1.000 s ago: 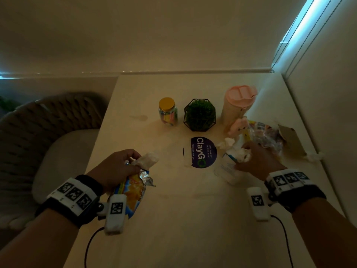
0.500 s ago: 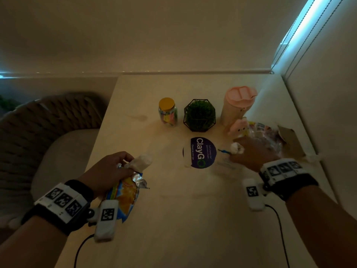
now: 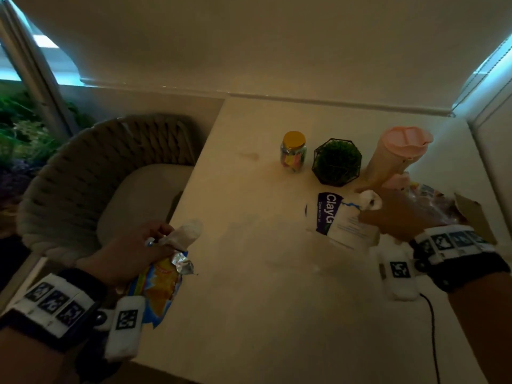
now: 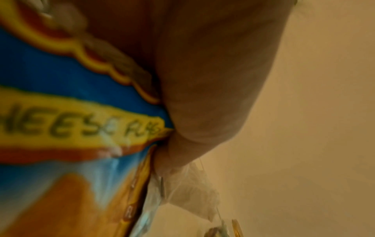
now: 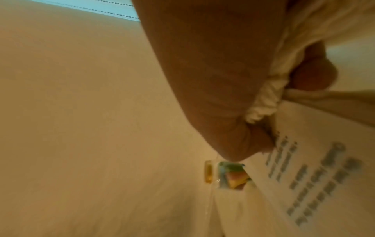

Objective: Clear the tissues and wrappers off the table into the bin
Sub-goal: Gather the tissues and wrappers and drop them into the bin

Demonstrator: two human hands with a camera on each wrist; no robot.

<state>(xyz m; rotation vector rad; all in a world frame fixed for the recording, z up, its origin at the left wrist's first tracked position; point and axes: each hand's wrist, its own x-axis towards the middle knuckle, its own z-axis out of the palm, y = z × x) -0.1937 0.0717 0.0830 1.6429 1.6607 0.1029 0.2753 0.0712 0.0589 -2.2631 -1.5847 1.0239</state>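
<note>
Head view: left fingers (image 3: pixel 155 234) clutch chip wrapper (image 3: pixel 160 286), right fingers (image 3: pixel 371 217) clutch tissue (image 3: pixel 367 199).

Dim, warm-tinted room
Cold daylight leaks past the blinds (image 3: pixel 479 67); wrist views blurred, head view bowed at edges

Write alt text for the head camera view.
A person's left hand grips a snack bag and a tissue at a table's near left edge. The right hand holds a tissue and a clear wrapper near a jar, plant and pink cup.
</note>
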